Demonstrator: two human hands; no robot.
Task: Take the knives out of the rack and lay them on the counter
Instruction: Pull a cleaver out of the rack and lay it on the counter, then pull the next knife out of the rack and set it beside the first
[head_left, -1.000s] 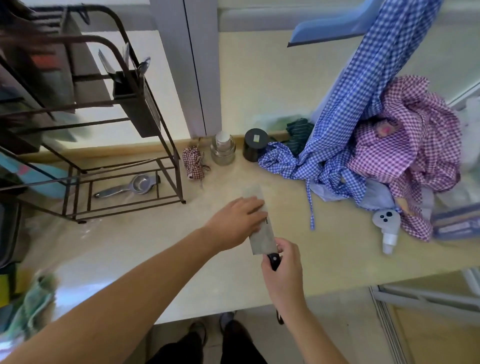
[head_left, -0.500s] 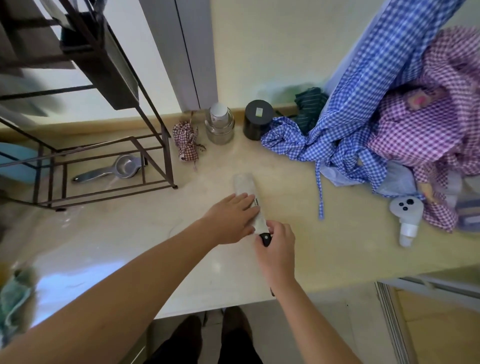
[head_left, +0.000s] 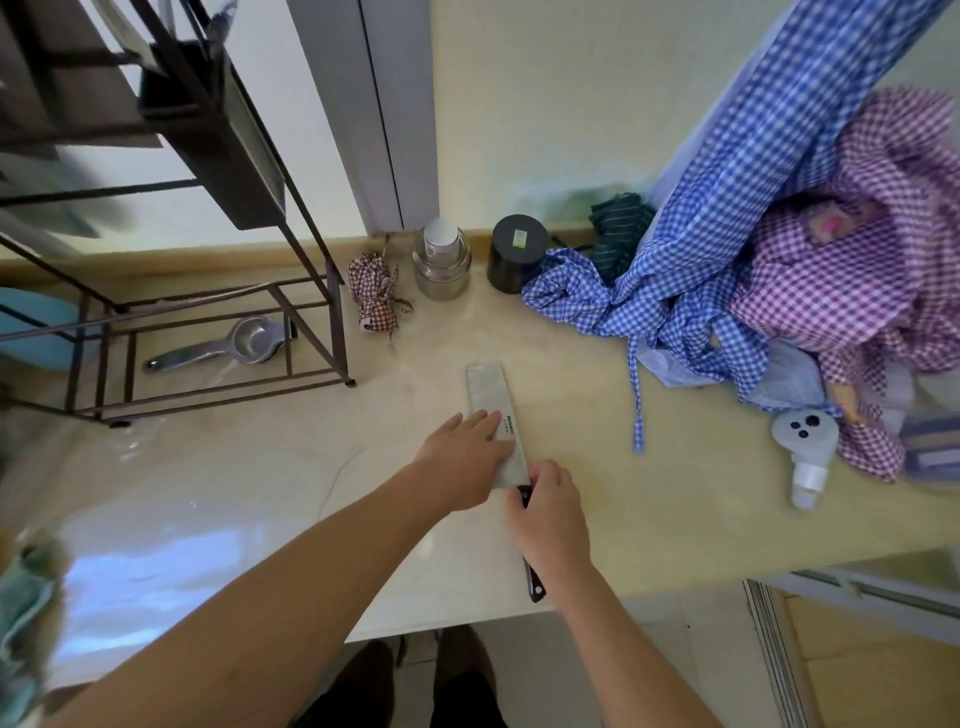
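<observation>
A broad cleaver knife (head_left: 491, 400) with a black handle lies flat on the cream counter (head_left: 597, 467), blade pointing away from me. My left hand (head_left: 462, 460) rests flat on the blade, fingers spread over it. My right hand (head_left: 550, 512) is wrapped around the black handle near the counter's front edge. The dark metal rack (head_left: 223, 156) stands at the left, with a dark holder box hanging from its upper tier; its contents are blurred.
A metal squeezer (head_left: 228, 345) lies on the rack's bottom shelf. At the back stand a small checked pouch (head_left: 374, 296), a glass jar (head_left: 441, 260) and a black jar (head_left: 517, 254). Checked cloths (head_left: 727, 249) pile at the right beside a white bottle (head_left: 805, 447).
The cleaver went from held tilted above the counter to lying flat on it, farther from me. Both hands stayed on it. The camera tipped down and closer.
</observation>
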